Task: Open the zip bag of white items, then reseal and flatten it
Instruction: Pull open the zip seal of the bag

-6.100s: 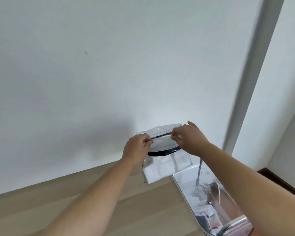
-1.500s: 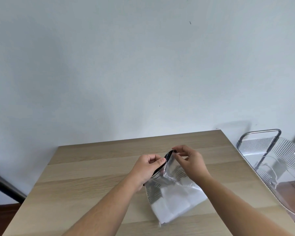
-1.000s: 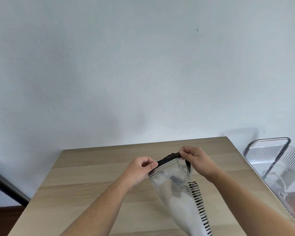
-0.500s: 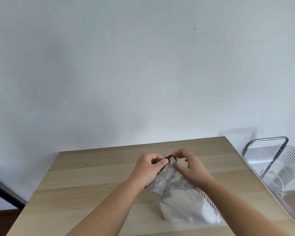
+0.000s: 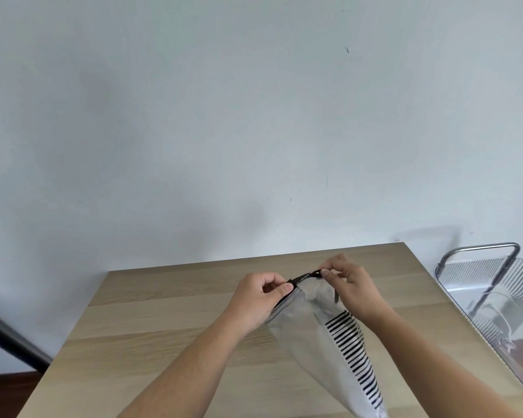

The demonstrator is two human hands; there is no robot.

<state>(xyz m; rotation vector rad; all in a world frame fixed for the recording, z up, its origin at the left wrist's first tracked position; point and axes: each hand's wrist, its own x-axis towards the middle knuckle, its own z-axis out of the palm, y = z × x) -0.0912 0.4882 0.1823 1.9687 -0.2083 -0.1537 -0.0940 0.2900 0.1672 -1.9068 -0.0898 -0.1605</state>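
Observation:
A clear zip bag (image 5: pixel 323 342) with a black zip strip along its top and black stripes down one side hangs over the wooden table (image 5: pixel 169 321). White items show through its lower part. My left hand (image 5: pixel 258 300) pinches the left end of the black strip. My right hand (image 5: pixel 352 289) pinches the strip a little further right, at its slider end. The strip is stretched taut between the two hands. Whether the zip is closed along its length cannot be made out.
A clear plastic cart or basket (image 5: pixel 495 300) with a metal handle stands off the table's right edge. A white wall rises behind the table. A dark bar (image 5: pixel 9 339) crosses the lower left beside the table.
Half a second ago the hands were close together with the bag bunched on the table. The right hand has moved right and the bag is now stretched and hanging long.

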